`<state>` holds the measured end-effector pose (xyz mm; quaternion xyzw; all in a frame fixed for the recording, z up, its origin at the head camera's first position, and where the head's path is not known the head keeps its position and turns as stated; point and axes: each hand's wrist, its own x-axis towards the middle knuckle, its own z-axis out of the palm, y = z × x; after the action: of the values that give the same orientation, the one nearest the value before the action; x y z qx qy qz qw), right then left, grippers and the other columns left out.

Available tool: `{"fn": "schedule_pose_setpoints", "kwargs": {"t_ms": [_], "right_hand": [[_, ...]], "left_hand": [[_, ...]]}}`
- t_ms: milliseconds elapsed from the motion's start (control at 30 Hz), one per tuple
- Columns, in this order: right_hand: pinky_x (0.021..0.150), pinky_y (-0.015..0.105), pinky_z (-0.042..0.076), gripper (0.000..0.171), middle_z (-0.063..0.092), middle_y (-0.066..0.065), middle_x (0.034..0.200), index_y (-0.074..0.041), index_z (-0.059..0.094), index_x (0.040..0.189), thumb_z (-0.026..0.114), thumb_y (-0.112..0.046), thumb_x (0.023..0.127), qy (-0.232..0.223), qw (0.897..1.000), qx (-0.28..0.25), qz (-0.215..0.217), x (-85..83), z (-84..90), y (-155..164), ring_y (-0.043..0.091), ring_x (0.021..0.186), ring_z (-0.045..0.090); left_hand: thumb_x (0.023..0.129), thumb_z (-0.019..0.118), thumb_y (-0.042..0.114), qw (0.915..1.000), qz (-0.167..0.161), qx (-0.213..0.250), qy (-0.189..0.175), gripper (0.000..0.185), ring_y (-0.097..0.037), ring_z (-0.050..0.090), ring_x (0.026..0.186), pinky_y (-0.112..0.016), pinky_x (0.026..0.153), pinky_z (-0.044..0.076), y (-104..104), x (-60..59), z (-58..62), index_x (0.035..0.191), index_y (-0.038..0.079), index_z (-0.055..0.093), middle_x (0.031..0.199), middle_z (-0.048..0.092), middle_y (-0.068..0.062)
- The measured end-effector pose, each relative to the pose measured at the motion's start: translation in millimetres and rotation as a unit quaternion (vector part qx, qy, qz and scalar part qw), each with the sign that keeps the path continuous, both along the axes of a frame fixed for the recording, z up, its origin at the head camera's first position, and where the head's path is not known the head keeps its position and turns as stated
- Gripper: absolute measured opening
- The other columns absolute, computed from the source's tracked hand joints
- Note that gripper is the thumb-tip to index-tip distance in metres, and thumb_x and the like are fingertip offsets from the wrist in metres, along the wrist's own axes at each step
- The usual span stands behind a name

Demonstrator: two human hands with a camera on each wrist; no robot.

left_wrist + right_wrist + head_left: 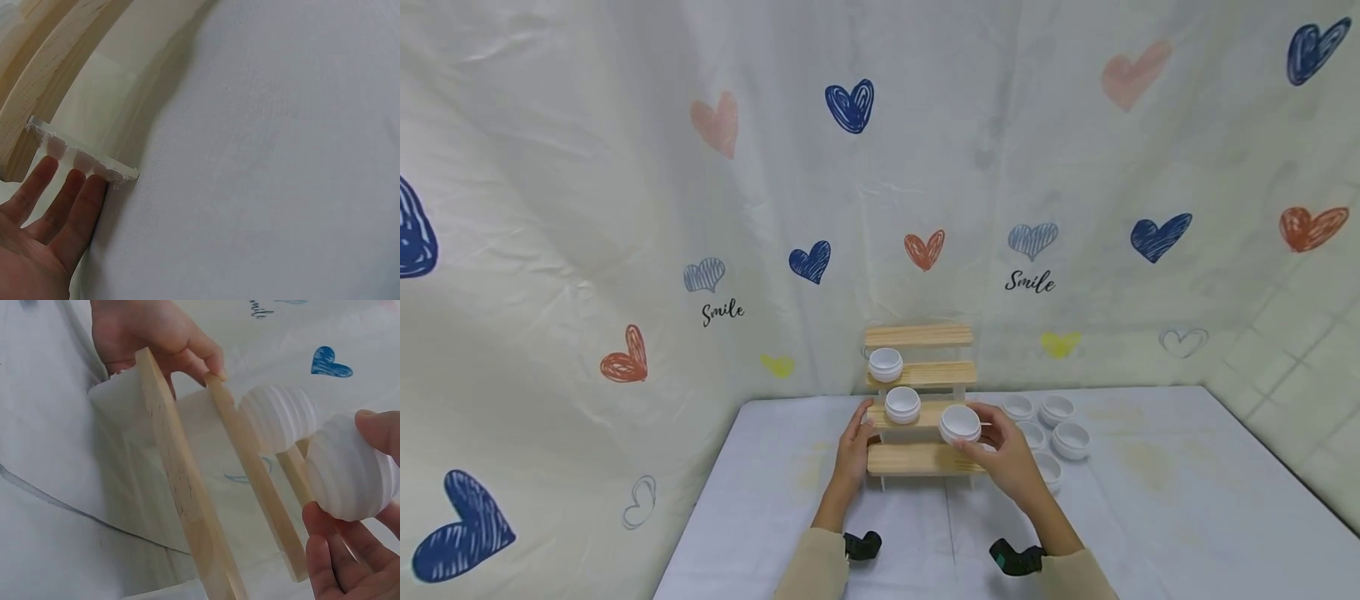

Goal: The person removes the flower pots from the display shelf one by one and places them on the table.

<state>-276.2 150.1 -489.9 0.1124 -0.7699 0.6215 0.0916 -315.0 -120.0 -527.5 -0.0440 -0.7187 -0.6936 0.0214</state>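
A four-step wooden display stand (917,460) with clear side panels is in front of me. My left hand (851,454) grips its left side, one finger at the end of a shelf and, in the left wrist view, three fingertips against the clear panel (81,150). Between thumb and fingers, my right hand (1011,461) holds a small white ribbed bowl (350,469) upright over the right part of the second shelf from the bottom. On that shelf's left part stands another white bowl (902,404). One step higher, at the left, is a further white bowl (885,364).
Several more white bowls (1071,440) are grouped on the table right of the stand, partly behind my right hand. A white cloth (1150,517) with yellowish stains covers the table. Behind the stand hangs a curtain (925,167) printed with hearts.
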Motion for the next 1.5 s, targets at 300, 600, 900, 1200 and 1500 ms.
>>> {"fn": "schedule_pose_setpoints", "kwargs": {"t_ms": [300, 600, 900, 1200, 1500], "right_hand": [[0.094, 0.012, 0.05, 0.062, 0.061, 0.013, 0.134, -0.007, 0.056, 0.138, 0.086, -0.017, 0.084, 0.002, 1.0, 0.011, 0.0, 4.2, -5.3, 5, 0.011, 0.108, 0.064], [0.092, 0.011, 0.05, 0.062, 0.061, 0.016, 0.134, -0.004, 0.056, 0.137, 0.085, -0.014, 0.084, 0.009, 1.0, 0.017, -0.002, 7.9, -3.2, 13, 0.003, 0.104, 0.063], [0.091, 0.01, 0.05, 0.062, 0.06, 0.017, 0.132, -0.004, 0.055, 0.138, 0.085, -0.015, 0.085, 0.011, 0.999, 0.029, -0.008, 7.5, -6.6, 24, 0.002, 0.104, 0.063], [0.088, 0.012, 0.051, 0.064, 0.06, 0.017, 0.134, -0.005, 0.052, 0.141, 0.083, -0.019, 0.087, -0.011, 0.999, 0.047, -0.019, 5.4, -8.9, 40, 0.001, 0.105, 0.062], [0.085, 0.011, 0.052, 0.065, 0.06, 0.018, 0.133, -0.007, 0.051, 0.143, 0.082, -0.022, 0.088, -0.009, 0.997, 0.061, -0.045, 3.6, -9.7, 61, -0.004, 0.102, 0.061]], "left_hand": [[0.11, 0.044, 0.027, 1.0, -0.003, 0.001, -0.003, 0.048, -0.041, 0.063, 0.12, -0.033, 0.095, 0.051, -1, 0.2, 0.2, 0.158, 0.018, 0.041, 0.156, 0.049, -0.016], [0.11, 0.043, 0.024, 1.0, -0.005, 0.003, -0.005, 0.049, -0.047, 0.059, 0.124, -0.032, 0.095, 0.051, 0, -4.8, -4.1, 0.158, 0.015, 0.039, 0.156, 0.048, -0.017], [0.111, 0.042, 0.033, 0.9998, 0.02, 0.002, 0.003, 0.048, -0.042, 0.061, 0.125, -0.041, 0.103, 0.049, 4, -19.8, -30.8, 0.158, 0.024, 0.04, 0.155, 0.05, -0.014], [0.11, 0.044, 0.035, 0.9995, 0.031, 0.002, 0.012, 0.045, -0.035, 0.062, 0.124, -0.037, 0.101, 0.051, 5, -20.4, -33.9, 0.154, 0.032, 0.045, 0.156, 0.05, -0.009], [0.11, 0.043, 0.028, 0.9989, 0.027, -0.001, 0.038, 0.045, -0.041, 0.062, 0.123, -0.036, 0.097, 0.053, 4, -22.5, -37.4, 0.155, 0.026, 0.045, 0.155, 0.05, -0.012]]}}
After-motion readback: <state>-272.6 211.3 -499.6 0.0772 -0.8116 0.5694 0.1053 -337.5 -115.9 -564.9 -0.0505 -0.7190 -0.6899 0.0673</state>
